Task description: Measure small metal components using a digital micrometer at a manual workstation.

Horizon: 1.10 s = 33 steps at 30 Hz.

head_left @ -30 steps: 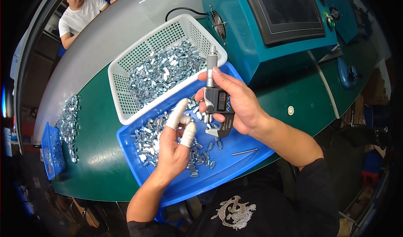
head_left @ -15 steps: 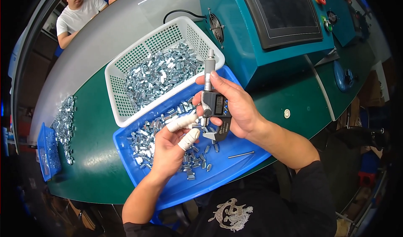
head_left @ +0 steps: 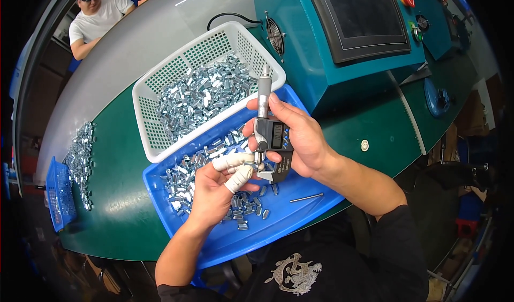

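White-wrapped, pinching metal piece (head_left: 250, 164) with left fingers (head_left: 239, 179) at digital micrometer (head_left: 274, 134), clasped in right hand (head_left: 306, 144); with plenty left in blue tray (head_left: 278, 224).

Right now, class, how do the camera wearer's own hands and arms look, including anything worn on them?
The left hand has white coverings on its thumb and at least one finger; none show on the right hand. Both forearms are bare below black sleeves.

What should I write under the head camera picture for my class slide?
Right hand grips a digital micrometer; left hand holds a small metal part at its gap, above a blue tray.
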{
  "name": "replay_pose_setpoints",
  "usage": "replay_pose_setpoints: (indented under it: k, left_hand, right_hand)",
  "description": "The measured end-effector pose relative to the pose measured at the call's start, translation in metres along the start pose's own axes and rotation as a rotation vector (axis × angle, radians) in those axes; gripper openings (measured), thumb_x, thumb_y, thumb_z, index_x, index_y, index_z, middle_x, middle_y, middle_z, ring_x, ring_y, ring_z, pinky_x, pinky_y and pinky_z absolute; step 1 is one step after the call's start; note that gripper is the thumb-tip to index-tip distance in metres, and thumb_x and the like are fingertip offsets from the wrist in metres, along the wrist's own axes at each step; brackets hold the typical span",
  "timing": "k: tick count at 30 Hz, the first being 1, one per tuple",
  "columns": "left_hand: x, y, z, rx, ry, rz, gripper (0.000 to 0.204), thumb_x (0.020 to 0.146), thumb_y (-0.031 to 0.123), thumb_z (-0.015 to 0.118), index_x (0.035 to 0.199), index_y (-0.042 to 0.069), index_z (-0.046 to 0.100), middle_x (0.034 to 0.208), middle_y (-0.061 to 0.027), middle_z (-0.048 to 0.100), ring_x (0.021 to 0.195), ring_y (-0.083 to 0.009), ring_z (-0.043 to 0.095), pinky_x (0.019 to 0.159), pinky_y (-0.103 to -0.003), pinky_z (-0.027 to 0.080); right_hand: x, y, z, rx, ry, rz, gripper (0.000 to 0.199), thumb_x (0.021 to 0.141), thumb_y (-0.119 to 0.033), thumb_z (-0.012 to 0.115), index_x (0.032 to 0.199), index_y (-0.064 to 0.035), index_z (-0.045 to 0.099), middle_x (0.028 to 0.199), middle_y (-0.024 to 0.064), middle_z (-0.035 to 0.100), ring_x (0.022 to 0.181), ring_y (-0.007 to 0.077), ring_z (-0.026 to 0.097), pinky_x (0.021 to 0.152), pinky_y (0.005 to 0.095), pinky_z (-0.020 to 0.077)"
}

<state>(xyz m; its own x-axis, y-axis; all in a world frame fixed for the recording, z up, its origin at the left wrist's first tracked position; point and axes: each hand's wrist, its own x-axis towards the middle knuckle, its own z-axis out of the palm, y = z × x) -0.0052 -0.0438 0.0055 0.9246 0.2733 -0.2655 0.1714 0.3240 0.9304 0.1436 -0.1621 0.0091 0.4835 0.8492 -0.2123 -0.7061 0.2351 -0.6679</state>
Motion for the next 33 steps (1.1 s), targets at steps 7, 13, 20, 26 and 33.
replay_pose_setpoints:
  k: [7,13,20,26,33]
  left_hand:
    - [0.0002,0.0002,0.0013,0.018,-0.007,0.011,0.024,0.088,0.005,0.059,0.111,-0.001,0.06,0.102,-0.0099,0.065,0.088,-0.0187,0.065,0.069,-0.029,0.057]
    - [-0.0009,-0.0002,-0.0002,0.01,-0.008,0.011,0.023,0.088,0.005,0.059,0.111,-0.001,0.06,0.103,-0.01,0.065,0.089,-0.0191,0.065,0.07,-0.03,0.057]
    - [-0.0008,0.0009,0.0004,-0.009,-0.017,0.004,0.024,0.088,0.005,0.06,0.111,-0.001,0.06,0.104,-0.0103,0.065,0.09,-0.019,0.064,0.072,-0.031,0.057]
    - [-0.0017,-0.0002,-0.0007,-0.021,-0.028,0.005,0.024,0.088,0.004,0.059,0.112,-0.002,0.06,0.105,-0.0107,0.064,0.091,-0.0189,0.064,0.073,-0.031,0.057]
    - [-0.0024,-0.0015,-0.0012,-0.03,-0.024,0.003,0.027,0.088,0.004,0.059,0.114,-0.002,0.058,0.105,-0.0108,0.064,0.091,-0.0194,0.064,0.073,-0.033,0.057]
  right_hand:
    - [0.0,-0.0006,0.0011,-0.017,0.004,-0.004,0.036,0.098,-0.039,0.04,0.109,-0.0058,0.048,0.088,0.0121,0.062,0.071,0.0148,0.064,0.041,0.0208,0.043]
    - [0.0002,0.0001,0.0027,-0.015,0.011,-0.001,0.034,0.097,-0.039,0.042,0.106,-0.0073,0.048,0.086,0.0113,0.062,0.069,0.0144,0.064,0.04,0.0205,0.0424]
    - [-0.0009,-0.0019,0.0025,-0.026,0.008,-0.013,0.041,0.098,-0.041,0.038,0.113,-0.0037,0.048,0.087,0.0122,0.062,0.068,0.014,0.063,0.041,0.0207,0.0425]
    - [-0.0014,-0.0019,0.0044,-0.036,0.029,-0.013,0.037,0.098,-0.04,0.04,0.107,-0.0056,0.049,0.086,0.0123,0.062,0.067,0.0142,0.064,0.039,0.0201,0.0412]
    - [-0.001,-0.0017,0.003,-0.039,0.02,-0.025,0.036,0.097,-0.041,0.041,0.105,-0.0064,0.048,0.086,0.0127,0.062,0.067,0.0148,0.064,0.038,0.0202,0.0412]
